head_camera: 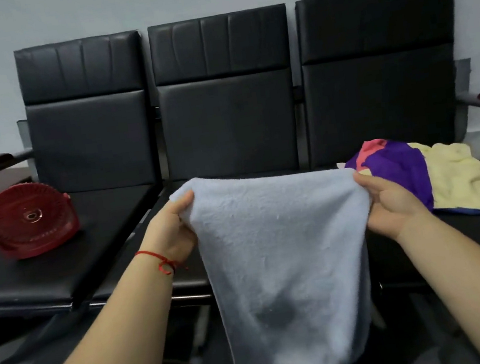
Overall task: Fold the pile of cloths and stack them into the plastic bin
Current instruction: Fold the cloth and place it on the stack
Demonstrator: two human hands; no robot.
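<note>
Leftmost, 1 red plastic bin (30, 220) lies tipped on its side on the first of 3 black seats (59, 269). Next, the left hand (171, 227), a red string (158, 259) at its wrist, pinches 1 top corner of the pale blue cloth (286, 255); the right hand (389, 201) pinches the other, and the cloth hangs between them. Farther right, 1 pile of cloths (435, 176), pink, purple and yellow, rests on the third seat.

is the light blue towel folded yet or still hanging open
Hanging open, though I cannot tell if it is one layer. The light blue towel hangs from its top corners, pinched by the left hand and right hand.
</note>
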